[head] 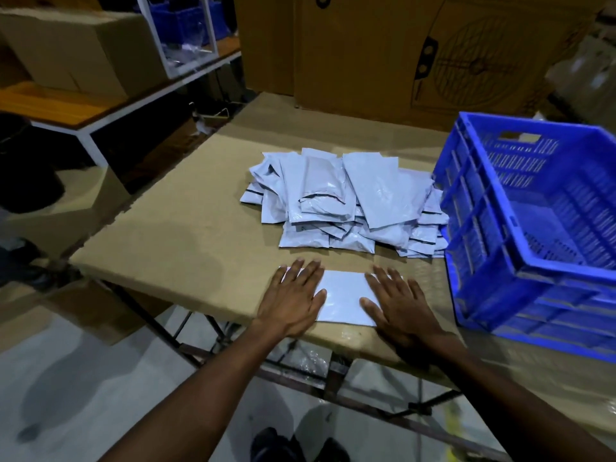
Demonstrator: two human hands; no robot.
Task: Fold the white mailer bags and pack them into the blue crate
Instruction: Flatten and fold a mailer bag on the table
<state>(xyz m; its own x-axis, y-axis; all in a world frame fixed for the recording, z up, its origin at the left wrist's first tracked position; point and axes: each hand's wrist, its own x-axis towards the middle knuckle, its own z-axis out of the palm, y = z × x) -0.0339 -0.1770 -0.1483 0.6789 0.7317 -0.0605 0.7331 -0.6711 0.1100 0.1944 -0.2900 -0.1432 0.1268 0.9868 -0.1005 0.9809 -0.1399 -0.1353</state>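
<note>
A single white mailer bag lay flat near the front edge of the table, its long side running left to right. The left hand rested palm down on the bag's left end, fingers straight and spread, pointing away from the person. The right hand lay the same way on the bag's right end, fingers straight and slightly fanned, so that only the middle strip of the bag showed between the two hands. Neither hand curled round or pinched anything; both pressed flat. Just behind this bag, toward the middle of the table, sat a loose pile of mailer bags, overlapping at different angles, some with dark strips showing at their edges. The right side of the pile touched or nearly touched the blue crate, which stood on the table to the right, tilted in the wide-angle view, its slotted walls and a handle cut-out visible; what could be seen of its inside held no bags. Behind the table stood large cardboard boxes, and off to the left a shelf carried another brown carton.
</note>
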